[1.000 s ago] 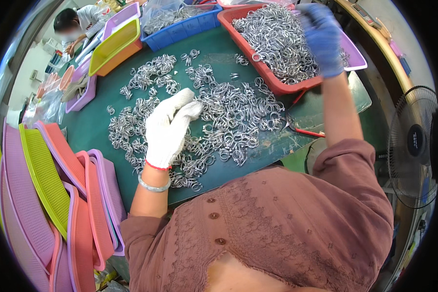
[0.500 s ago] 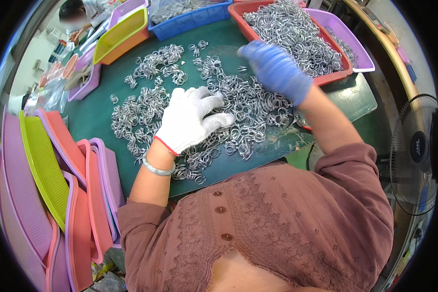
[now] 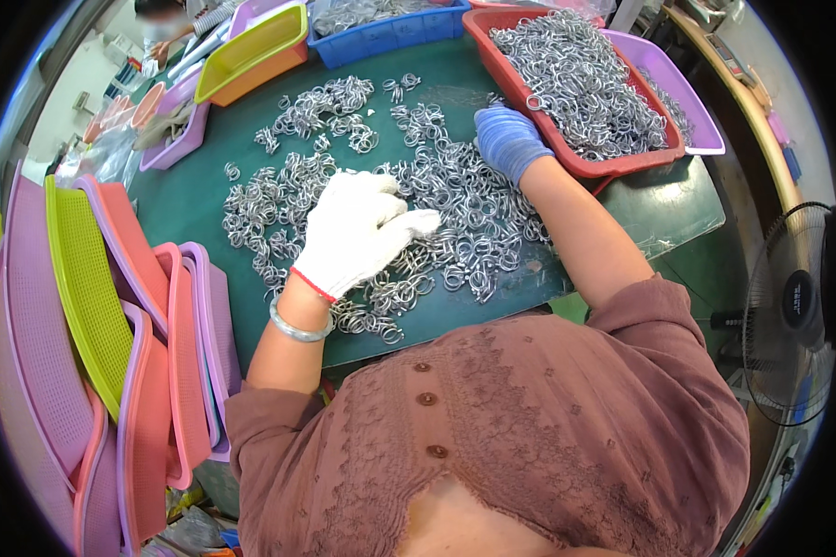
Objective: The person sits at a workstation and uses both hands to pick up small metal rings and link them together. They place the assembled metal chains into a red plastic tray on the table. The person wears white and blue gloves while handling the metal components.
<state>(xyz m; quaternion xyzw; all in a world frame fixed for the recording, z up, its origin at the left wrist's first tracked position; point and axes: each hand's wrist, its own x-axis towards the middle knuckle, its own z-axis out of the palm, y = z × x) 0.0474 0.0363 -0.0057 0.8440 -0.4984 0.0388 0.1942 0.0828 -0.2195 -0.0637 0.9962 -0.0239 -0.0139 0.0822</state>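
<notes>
Silvery metal rings (image 3: 478,237) are spread in a loose heap over the green tabletop. Lying on the heap, my left hand (image 3: 353,227) wears a white glove with a red cuff edge; its thumb points right, apart from the fingers, and no held ring shows. In a blue glove, my right hand (image 3: 511,144) is at the heap's far right side, close against the left wall of a red tray (image 3: 548,139). Its fingers are curled in, and their contents are hidden. The red tray is piled high with the same kind of rings.
Behind the heap stand a blue bin (image 3: 390,32) and a yellow-green and orange bin (image 3: 251,60). A purple tray (image 3: 706,130) sits beyond the red one. Stacked perforated baskets (image 3: 88,297) rise at the left; a fan (image 3: 790,311) stands at the right. Another person (image 3: 163,19) sits far left.
My right hand has come down beside the red tray and its fingers have curled. My left hand has stayed on the heap, its fingers drawn closer together. The whole view has shifted slightly.
</notes>
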